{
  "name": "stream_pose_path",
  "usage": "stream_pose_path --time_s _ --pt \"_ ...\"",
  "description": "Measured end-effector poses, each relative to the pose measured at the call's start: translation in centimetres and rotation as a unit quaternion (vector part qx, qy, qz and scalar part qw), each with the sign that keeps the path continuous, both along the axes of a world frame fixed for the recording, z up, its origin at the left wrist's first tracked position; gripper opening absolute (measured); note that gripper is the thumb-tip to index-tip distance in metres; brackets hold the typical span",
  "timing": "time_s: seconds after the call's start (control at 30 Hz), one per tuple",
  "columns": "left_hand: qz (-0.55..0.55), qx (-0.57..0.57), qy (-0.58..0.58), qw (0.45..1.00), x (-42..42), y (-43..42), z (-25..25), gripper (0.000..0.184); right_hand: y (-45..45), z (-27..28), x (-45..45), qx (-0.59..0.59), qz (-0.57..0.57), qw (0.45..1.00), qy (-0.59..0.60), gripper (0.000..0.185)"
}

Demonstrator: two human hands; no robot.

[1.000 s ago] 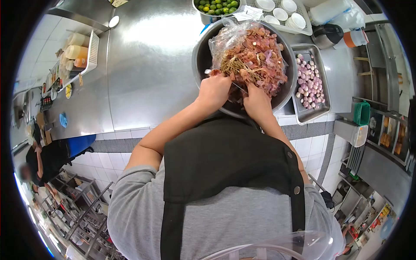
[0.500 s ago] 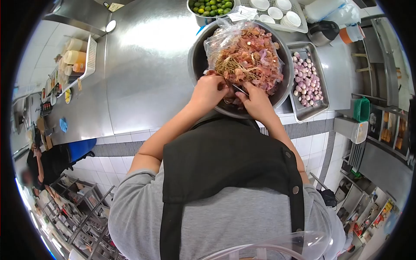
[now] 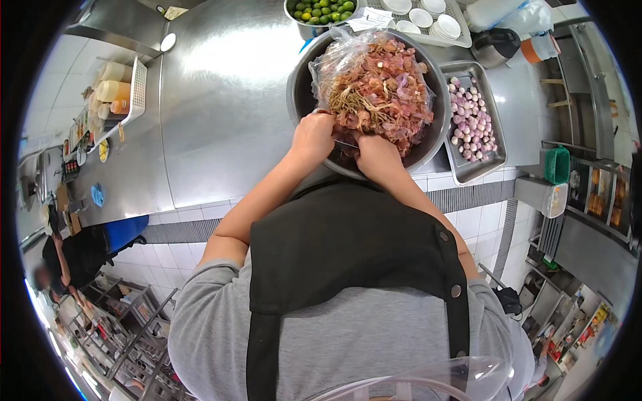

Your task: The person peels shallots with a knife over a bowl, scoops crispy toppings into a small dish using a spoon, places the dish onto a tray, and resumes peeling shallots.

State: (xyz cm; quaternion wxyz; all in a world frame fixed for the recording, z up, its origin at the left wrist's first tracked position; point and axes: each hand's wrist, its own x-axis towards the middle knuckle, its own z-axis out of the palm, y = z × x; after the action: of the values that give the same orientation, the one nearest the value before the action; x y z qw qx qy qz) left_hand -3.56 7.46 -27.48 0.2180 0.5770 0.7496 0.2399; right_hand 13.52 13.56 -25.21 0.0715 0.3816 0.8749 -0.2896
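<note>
A large metal bowl [image 3: 438,137] holds a heap of reddish shallot skins and dry roots [image 3: 394,87], with a clear plastic bag [image 3: 329,61] at its upper left side. Over the bowl's near left part, my left hand [image 3: 313,137] is closed on something I cannot make out. My right hand [image 3: 378,157] is closed on a small knife [image 3: 346,144], whose thin blade points toward my left hand. Right of the bowl, peeled shallots [image 3: 473,123] lie in a metal tray [image 3: 500,155].
Behind the bowl stand a pot of green limes [image 3: 326,10] and a white rack [image 3: 461,33] of small white bowls. A dark jug [image 3: 495,47] is at the back right. At the left is a basket of bottles [image 3: 138,87]. A co-worker [image 3: 73,257] stands far left.
Both hands have shifted slightly left, and my right hand has turned so that its fingers point down into the bowl. The whole view has drifted a little left.
</note>
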Motion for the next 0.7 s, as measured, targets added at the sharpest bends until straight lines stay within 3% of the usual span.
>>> stream_pose_path --time_s 0.17,0.23,0.3,0.37,0.4,0.47,0.53,0.57,0.63,0.7 --pt "-0.048 0.014 -0.057 0.997 -1.5 -0.6 2.0 0.017 0.0 -0.1 0.3 0.011 0.013 1.000 -0.019 0.029" --pt "-0.067 0.064 -0.127 0.988 -2.2 -0.9 2.5 0.021 0.5 0.5 1.3 -0.063 -0.052 0.982 0.170 0.028" --pt "-0.079 0.052 -0.162 0.982 -2.4 -1.3 3.4 0.021 1.3 2.0 1.9 -0.071 -0.050 0.976 0.197 0.029" --pt "-0.096 0.039 -0.198 0.975 -1.9 -1.3 5.0 0.022 1.9 5.4 2.2 -0.365 -0.106 0.878 0.290 0.023" --pt "-0.103 0.106 -0.256 0.955 -1.1 -1.3 6.1 0.026 1.9 7.0 2.4 -0.401 -0.090 0.849 0.331 0.021" --pt "-0.110 0.171 -0.313 0.928 0.3 -1.3 7.5 0.030 1.9 10.2 2.2 -0.363 -0.099 0.863 0.337 0.021" --pt "-0.057 0.196 -0.475 0.856 1.6 -0.7 8.3 0.038 2.3 10.9 2.0 -0.286 -0.110 0.885 0.352 0.023" --pt "-0.060 0.197 -0.474 0.856 1.9 -0.2 8.7 0.038 2.7 10.6 1.8 -0.283 -0.110 0.885 0.353 0.023" --pt "-0.035 0.241 -0.461 0.853 2.4 0.5 9.2 0.043 3.2 10.0 1.5 -0.135 -0.120 0.908 0.378 0.027" --pt "-0.058 0.232 -0.432 0.869 2.0 0.8 9.4 0.042 3.4 10.6 1.6 -0.168 -0.137 0.908 0.358 0.029"
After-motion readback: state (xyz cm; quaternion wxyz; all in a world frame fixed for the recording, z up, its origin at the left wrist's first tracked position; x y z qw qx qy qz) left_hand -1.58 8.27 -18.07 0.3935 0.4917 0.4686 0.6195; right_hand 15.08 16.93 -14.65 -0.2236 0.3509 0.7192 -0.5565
